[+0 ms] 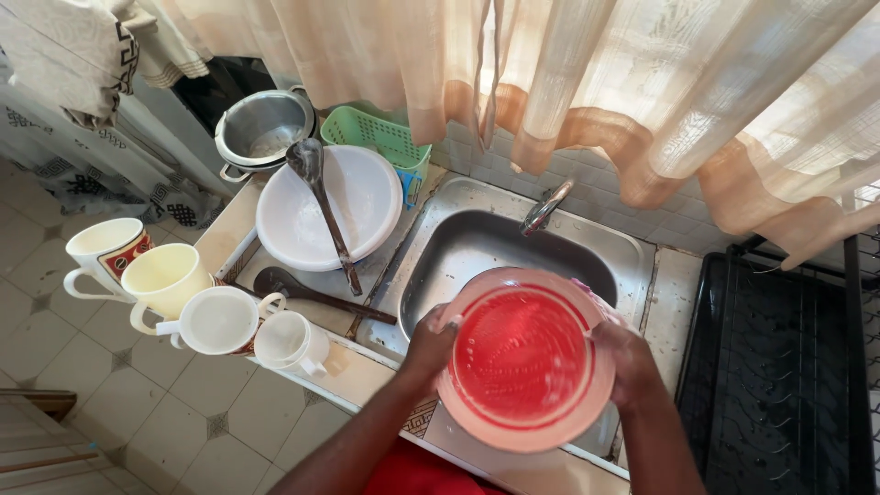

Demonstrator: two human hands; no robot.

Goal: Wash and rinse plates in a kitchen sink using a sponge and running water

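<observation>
Fingers of the left hand [427, 346] and right hand [631, 359] clamp the round red plastic bowl [524, 359] over the steel sink [477, 243], apparently mid-wash; rinsing under the tap [546, 207] likely follows.

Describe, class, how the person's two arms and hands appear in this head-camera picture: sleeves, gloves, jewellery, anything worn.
Both forearms are bare up to the bottom edge of the picture; no sleeves show. The left hand and right hand wear no gloves, and no rings, watch or bracelets can be seen on the parts in view. Red clothing shows between the arms at the lower edge.
</observation>
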